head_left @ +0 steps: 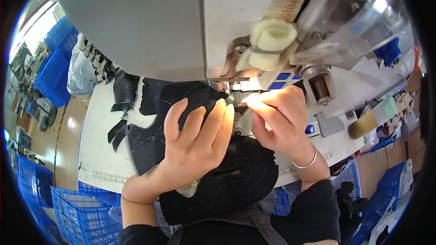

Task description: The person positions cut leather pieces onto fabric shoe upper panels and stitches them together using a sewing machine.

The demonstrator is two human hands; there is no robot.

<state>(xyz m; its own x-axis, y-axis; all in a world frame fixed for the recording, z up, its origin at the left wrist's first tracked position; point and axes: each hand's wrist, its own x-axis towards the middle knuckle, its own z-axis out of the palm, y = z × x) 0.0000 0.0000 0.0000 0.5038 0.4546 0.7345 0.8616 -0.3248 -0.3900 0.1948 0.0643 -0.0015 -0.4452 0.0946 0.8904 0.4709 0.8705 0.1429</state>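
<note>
A bright window (40,26) glows left, above beige tiled floor (71,124).

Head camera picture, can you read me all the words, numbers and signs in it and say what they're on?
None that I can read clearly.
Ruler strip along the table's left front: tiny marks, too small to read.
Ruler strip toward the right: too small to read.
Panel with blue squares: any signs are too small or blurred.
Black fabric: no readable writing.
Sewing machine: no readable writing on the part showing.
</note>
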